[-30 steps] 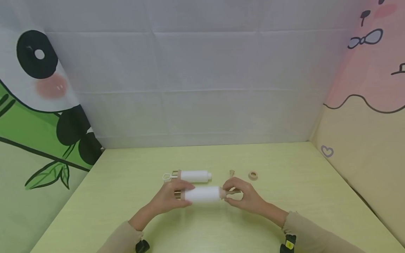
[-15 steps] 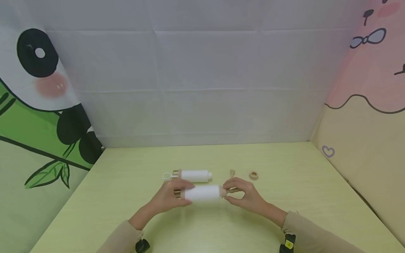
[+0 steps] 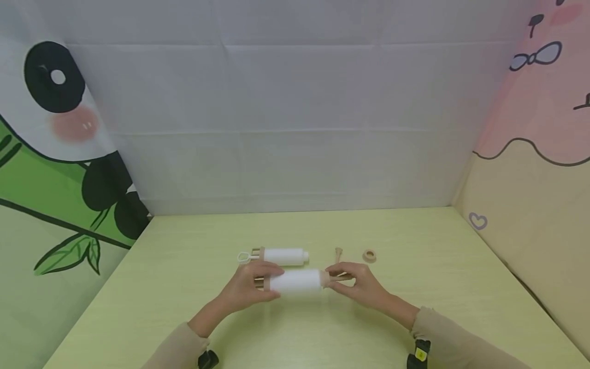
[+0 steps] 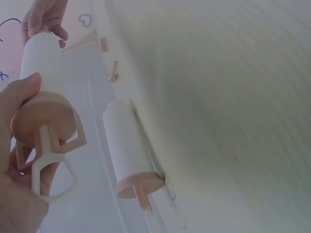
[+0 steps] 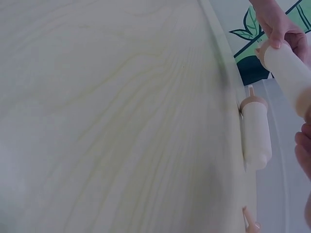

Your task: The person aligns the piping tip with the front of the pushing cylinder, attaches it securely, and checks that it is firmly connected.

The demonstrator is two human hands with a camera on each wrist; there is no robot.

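Note:
In the head view my left hand (image 3: 244, 287) grips the left end of a white syringe-like press tube (image 3: 297, 281), thumb and fingers on opposite sides. My right hand (image 3: 361, 287) pinches the tan end cap (image 3: 325, 279) on its right end, from which a thin nozzle sticks out. The tube is held level above the table. In the left wrist view its tan flange (image 4: 41, 114) shows, with side grips and a white ring handle (image 4: 48, 158) at the rear. Only part of my right hand (image 5: 303, 150) shows at the edge of the right wrist view.
Behind the held tube lies a second, similar press tube (image 3: 286, 257) with a white ring handle. To its right are a small tan nozzle (image 3: 338, 252) and a tan ring (image 3: 369, 255). A white curtain (image 3: 299, 128) stands at the back edge of the table (image 3: 184, 246).
My right fingers have shifted slightly around the tan end cap, the thumb going from below it to closer against it. The left hand and the tube have hardly moved.

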